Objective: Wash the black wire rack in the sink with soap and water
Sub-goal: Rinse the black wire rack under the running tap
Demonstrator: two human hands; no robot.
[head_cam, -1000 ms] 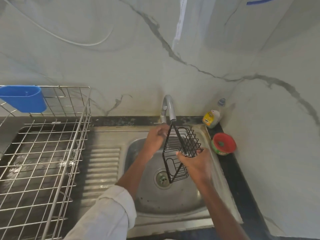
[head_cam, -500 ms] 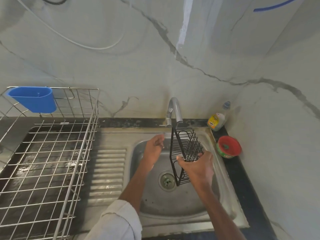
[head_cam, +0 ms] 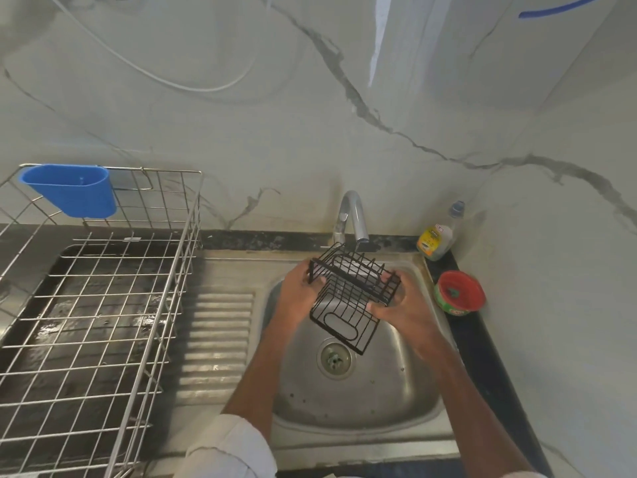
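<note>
My left hand point(head_cam: 299, 294) and right hand point(head_cam: 400, 307) both grip the black wire rack point(head_cam: 348, 300) by its sides, fingers curled over the wires, holding it tilted above the steel sink point(head_cam: 362, 391), just under the tap point(head_cam: 353, 219), with a soap bottle point(head_cam: 436, 238) and a red tub point(head_cam: 460, 294) on the counter to the right.

White marble-look walls point(head_cam: 241, 132) with grey veins meet in a corner at right; a white cable point(head_cam: 193, 85) loops across them above the black tabletop point(head_cam: 482, 353) edge
</note>
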